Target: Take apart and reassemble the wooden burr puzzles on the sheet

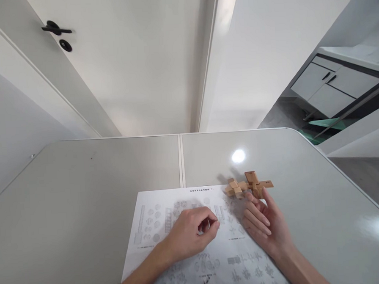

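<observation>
My left hand (pixel 194 230) rests over a printed paper sheet (pixel 138 221), its fingers curled and the thumb tip close to the index tip. Nothing shows between them. To the right, my right hand (pixel 265 227) lies palm up at the sheet's right edge, fingers loosely bent and thumb apart. Just beyond its fingertips are two interlocking wooden puzzles: a lighter one (pixel 234 188) on the left and a browner one (pixel 252 177) on the right. The fingertips overlap the near side of the browner puzzle; whether they touch it I cannot tell.
The sheet carries rows of small grey puzzle drawings and lies on a pale grey table (pixel 69 207) with a seam down its middle. A door with a black handle (pixel 56 29) stands past the far edge. White cabinets (pixel 335 81) are at the far right.
</observation>
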`<act>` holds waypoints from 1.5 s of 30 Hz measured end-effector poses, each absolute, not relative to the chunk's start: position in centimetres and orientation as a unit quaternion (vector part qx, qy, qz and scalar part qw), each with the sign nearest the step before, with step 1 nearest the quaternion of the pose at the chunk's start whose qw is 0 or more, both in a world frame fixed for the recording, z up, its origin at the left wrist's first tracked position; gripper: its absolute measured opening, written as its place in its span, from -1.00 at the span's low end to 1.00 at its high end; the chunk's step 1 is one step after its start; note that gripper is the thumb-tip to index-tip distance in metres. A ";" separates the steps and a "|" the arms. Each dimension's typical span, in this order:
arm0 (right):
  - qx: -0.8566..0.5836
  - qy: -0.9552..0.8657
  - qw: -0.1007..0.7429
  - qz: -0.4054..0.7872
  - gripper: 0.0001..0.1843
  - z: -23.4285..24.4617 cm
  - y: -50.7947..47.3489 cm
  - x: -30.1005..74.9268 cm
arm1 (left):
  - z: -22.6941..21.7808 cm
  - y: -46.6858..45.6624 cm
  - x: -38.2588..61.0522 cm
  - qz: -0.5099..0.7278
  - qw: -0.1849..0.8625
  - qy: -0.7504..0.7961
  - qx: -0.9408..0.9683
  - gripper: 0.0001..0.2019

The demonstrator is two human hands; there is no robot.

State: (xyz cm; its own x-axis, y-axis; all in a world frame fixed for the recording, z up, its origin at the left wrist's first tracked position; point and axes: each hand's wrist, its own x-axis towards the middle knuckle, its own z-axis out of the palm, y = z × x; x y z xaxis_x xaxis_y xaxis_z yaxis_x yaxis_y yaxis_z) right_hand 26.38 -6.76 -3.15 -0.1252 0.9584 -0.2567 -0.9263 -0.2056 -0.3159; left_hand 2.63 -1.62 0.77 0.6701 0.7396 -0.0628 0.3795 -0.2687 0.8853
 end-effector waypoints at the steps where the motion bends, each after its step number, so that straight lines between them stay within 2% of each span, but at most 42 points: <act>1: -0.204 -0.037 0.631 0.747 -0.60 -3.2 -6.8 26.4 | 0.8 -1.6 2.6 0.186 0.485 0.361 0.775 -0.82; 7: -0.184 -0.002 0.645 0.742 -0.61 -3.0 -6.6 26.4 | 0.5 -1.6 2.5 0.187 0.489 0.356 0.774 -0.82; 14: -0.178 0.007 0.655 0.734 -0.75 -2.7 -6.4 26.4 | 0.5 -1.6 2.5 0.180 0.488 0.360 0.774 -0.82; 18: -0.229 -0.035 0.648 0.725 -0.79 -2.3 -6.5 26.0 | 0.5 -1.6 2.5 0.183 0.486 0.359 0.775 -0.82; 27: -0.433 -0.210 0.642 0.596 -0.62 -1.8 -7.2 24.6 | 0.4 -1.7 2.6 0.184 0.489 0.362 0.772 -0.82; 33: -0.534 -0.374 0.566 0.505 -0.57 -3.1 -8.4 23.7 | 0.7 -1.6 2.7 0.181 0.488 0.364 0.772 -0.83; 38: -0.524 -0.572 0.472 0.418 -0.56 -3.1 -8.7 23.8 | 1.0 -1.5 2.4 0.194 0.521 0.361 0.749 -0.91; 39: -0.513 -0.615 0.455 0.390 -0.58 -3.0 -8.8 23.8 | 1.1 -1.5 2.3 0.197 0.537 0.361 0.736 -0.81; 43: -0.461 -0.724 0.394 0.328 -0.77 -2.7 -8.7 23.8 | 1.2 -1.4 1.7 0.203 0.584 0.352 0.703 -0.10; 45: -0.441 -0.751 0.373 0.320 -0.79 -2.5 -8.6 23.6 | 1.2 -1.4 1.5 0.205 0.602 0.333 0.696 0.07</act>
